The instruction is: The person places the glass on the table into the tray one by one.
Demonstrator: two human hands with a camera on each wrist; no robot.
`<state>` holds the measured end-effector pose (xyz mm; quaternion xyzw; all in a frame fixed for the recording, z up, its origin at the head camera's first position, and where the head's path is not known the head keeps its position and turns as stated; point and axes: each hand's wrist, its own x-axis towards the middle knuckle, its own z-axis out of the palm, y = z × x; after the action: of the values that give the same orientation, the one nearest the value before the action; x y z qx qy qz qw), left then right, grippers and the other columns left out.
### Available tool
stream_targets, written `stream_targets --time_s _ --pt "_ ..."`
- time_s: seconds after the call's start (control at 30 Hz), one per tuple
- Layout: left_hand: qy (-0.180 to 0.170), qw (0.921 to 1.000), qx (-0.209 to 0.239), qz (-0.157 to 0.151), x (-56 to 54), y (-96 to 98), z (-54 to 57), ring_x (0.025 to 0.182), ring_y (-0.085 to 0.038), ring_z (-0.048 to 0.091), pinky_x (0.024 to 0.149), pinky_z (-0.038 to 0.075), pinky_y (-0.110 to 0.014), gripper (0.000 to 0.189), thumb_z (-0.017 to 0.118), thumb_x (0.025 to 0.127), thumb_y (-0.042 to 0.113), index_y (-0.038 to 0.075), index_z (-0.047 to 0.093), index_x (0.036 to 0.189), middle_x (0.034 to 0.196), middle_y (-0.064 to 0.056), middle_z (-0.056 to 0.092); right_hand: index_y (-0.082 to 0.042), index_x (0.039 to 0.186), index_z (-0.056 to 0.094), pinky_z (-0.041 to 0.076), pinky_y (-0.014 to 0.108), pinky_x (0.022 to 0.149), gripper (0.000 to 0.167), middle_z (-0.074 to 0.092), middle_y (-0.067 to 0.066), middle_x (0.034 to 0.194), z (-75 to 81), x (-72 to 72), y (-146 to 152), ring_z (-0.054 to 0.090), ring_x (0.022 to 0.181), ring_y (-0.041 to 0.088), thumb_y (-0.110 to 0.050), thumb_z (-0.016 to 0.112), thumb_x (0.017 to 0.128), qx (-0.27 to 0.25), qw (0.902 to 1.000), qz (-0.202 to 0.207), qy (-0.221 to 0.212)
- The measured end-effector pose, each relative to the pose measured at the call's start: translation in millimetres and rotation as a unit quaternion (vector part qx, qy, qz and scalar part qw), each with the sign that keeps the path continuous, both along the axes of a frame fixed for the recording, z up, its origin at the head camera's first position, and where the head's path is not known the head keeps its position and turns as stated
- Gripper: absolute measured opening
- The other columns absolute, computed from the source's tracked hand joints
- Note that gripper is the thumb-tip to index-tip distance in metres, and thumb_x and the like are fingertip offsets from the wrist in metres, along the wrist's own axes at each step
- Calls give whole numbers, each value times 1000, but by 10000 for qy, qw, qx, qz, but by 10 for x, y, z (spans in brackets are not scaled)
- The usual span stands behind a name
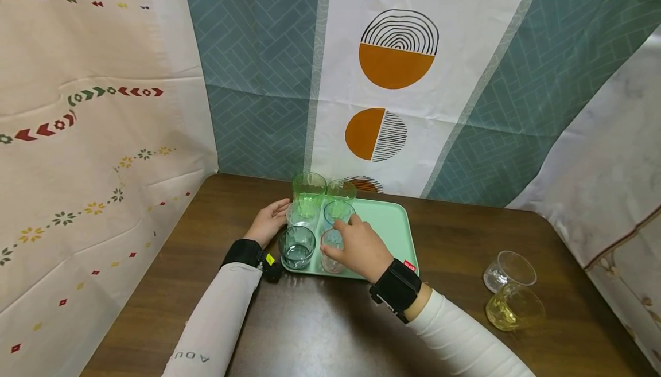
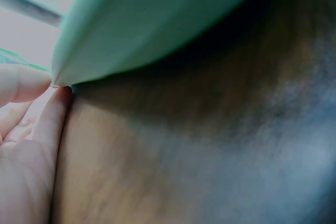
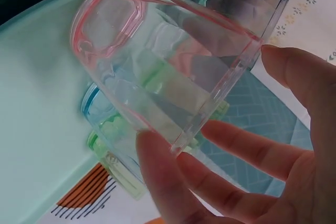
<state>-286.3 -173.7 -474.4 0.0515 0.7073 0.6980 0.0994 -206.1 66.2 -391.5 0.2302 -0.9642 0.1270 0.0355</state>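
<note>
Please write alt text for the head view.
A right hand holds a pinkish glass on a green tray with five other glasses; the left hand is at its left edge. A clear glass and a yellow glass stand to the right.

Right hand [image 1: 365,249] around pink-tinted glass [image 1: 332,263]

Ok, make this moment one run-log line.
right hand: holds pink-tinted glass by rim | left hand: at left edge of mint-green tray | right side of brown table: yellow glass, clear glass

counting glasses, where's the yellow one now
In the head view, the yellow glass is on the table, right of the green tray, nearest a clear glass.
</note>
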Motion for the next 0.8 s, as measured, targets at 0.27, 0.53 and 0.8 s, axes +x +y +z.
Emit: stream_targets --time_s 0.27,0.53,0.8 --pt "62 9999 -95 64 -120 -16 -205 147 -34 33 118 34 -45 60 54 106 9 -4 26 158 159 -26 34 -3 118 70 52 35 65 44 61 12 92 29 -58 108 56 72 23 -39 73 94 -172 9998 -54 -131" --pt "85 9999 -55 79 -209 -58 -306 146 -32 36 118 35 -44 60 56 105 11 -1 30 158 158 -23 38 -2 117 71 52 45 79 39 64 14 100 70 -93 293 59 88 31 -33 74 93 -140 9995 -251 -123" --pt "99 9999 -39 16 -171 -56 -283 147 -33 34 118 34 -46 61 56 106 11 -2 27 159 159 -25 35 -4 116 72 54 46 72 36 63 17 102 47 -78 578 58 90 38 -31 74 93 -14 9983 -578 -89"
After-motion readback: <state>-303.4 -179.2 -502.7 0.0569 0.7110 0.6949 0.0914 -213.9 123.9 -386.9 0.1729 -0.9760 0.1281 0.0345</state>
